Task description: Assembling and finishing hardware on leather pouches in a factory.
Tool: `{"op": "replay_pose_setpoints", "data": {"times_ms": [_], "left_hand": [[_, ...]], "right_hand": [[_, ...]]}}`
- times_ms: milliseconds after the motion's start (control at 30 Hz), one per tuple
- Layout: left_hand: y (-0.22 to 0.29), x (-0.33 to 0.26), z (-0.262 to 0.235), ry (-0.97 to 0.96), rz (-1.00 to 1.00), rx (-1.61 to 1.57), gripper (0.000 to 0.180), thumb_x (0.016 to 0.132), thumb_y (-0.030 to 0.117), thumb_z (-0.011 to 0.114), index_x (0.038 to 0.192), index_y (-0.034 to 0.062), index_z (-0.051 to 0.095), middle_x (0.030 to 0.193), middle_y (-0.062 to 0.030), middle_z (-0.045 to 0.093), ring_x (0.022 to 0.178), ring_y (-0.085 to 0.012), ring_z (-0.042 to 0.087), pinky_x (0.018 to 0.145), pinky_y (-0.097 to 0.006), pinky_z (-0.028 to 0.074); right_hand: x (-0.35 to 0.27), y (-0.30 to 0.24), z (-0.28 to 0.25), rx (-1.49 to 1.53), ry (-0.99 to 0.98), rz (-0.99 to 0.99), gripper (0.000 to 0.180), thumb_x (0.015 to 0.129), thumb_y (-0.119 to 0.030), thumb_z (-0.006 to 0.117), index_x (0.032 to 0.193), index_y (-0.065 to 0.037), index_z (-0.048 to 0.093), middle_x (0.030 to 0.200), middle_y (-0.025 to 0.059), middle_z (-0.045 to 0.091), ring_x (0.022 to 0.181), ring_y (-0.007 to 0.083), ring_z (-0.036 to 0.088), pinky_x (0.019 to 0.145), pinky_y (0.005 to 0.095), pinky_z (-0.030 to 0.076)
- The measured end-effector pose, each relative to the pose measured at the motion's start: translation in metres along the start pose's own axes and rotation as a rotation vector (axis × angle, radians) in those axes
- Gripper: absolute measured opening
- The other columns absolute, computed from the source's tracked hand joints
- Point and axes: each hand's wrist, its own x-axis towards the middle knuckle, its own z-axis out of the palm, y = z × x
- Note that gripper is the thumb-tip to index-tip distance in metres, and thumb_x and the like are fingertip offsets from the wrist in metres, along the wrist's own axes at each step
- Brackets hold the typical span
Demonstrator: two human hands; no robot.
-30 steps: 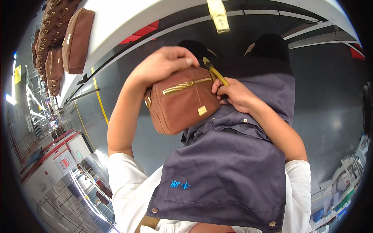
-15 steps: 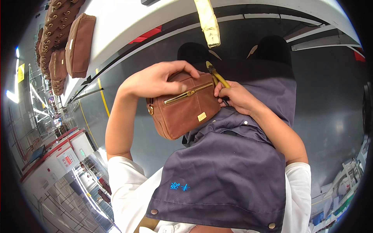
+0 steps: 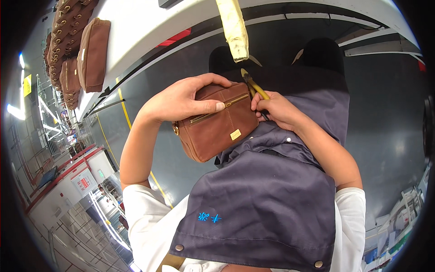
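Head view: the left hand (image 3: pixel 181 97) grasps a brown pouch (image 3: pixel 217 124) from above, fingers curled over its top edge and the thumb pressed flat along the brass zipper (image 3: pixel 219 109). The pouch sits tilted in front of the person's chest, its lower corner resting against a dark blue apron (image 3: pixel 267 204). A small pale tag shows on its front, and a brass ring hangs at its left end. The right hand (image 3: pixel 276 109) is clenched around yellow-handled pliers (image 3: pixel 253 86), whose tips meet the pouch at the right end of the zipper, just beside the left thumb. Both forearms are bare below white sleeves (image 3: pixel 145 217).

Above the hands, a yellowish strip (image 3: pixel 234 29) hangs over the edge of a white table (image 3: pixel 149 27). On that table, off to the left, more brown pouches (image 3: pixel 77 50) lie in a row, one of them set apart nearest the edge. Below lies a grey floor (image 3: pixel 385 113) with yellow lines.
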Motion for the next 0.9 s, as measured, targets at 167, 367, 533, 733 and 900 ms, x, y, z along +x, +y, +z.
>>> {"op": "replay_pose_setpoints", "data": {"times_ms": [167,367,533,733,900], "left_hand": [[0.005,0.005,-0.001,0.009,-0.027,-0.035,0.05,0.092,0.033,0.069,0.132,0.0047,0.059,0.116,-0.0139,0.068,0.107,-0.0222,0.065,0.094,-0.034,0.05],[0.001,-0.001,0.001,0.064,-0.001,-0.034,0.043,0.093,0.024,0.066,0.13,0.0044,0.059,0.114,-0.0147,0.069,0.105,-0.0231,0.066,0.093,-0.034,0.051],[0.017,-0.045,0.007,0.136,0.191,0.192,0.046,0.087,0.019,0.069,0.132,0.0108,0.059,0.112,-0.0166,0.069,0.096,-0.0342,0.069,0.083,-0.038,0.053],[0.018,-0.154,-0.015,0.79,0.136,-0.056,0.042,0.083,0.002,0.072,0.124,-0.002,0.064,0.114,-0.0093,0.069,0.103,-0.0145,0.065,0.09,-0.03,0.051],[0.002,-0.198,-0.027,1.518,0.412,-0.123,0.043,0.087,0.007,0.07,0.128,-0.0023,0.06,0.126,-0.0113,0.064,0.116,-0.0172,0.06,0.1,-0.03,0.046]], "right_hand": [[0.001,0.0,-0.004,0.016,0.005,0.008,0.008,0.089,-0.001,0.054,0.087,-0.007,0.059,0.087,0.0017,0.057,0.073,0.0104,0.053,0.068,0.0268,0.051],[0.003,-0.006,-0.008,0.01,0.004,0.02,0.007,0.091,-0.002,0.055,0.089,-0.007,0.059,0.087,0.0027,0.059,0.076,0.0125,0.058,0.071,0.0277,0.053],[0.003,-0.003,-0.033,0.006,0.048,-0.034,0.007,0.089,-0.001,0.054,0.092,-0.003,0.06,0.086,0.0061,0.06,0.075,0.0171,0.063,0.073,0.0327,0.058],[0.008,0.002,-0.045,0.004,0.056,-0.009,0.011,0.09,0.0,0.052,0.096,-0.003,0.06,0.091,0.008,0.062,0.078,0.0194,0.065,0.075,0.035,0.059],[0.015,-0.002,-0.042,-0.079,0.019,-0.009,0.011,0.092,0.0,0.05,0.096,-0.001,0.06,0.094,0.0096,0.062,0.077,0.0197,0.065,0.074,0.0355,0.059]]}}
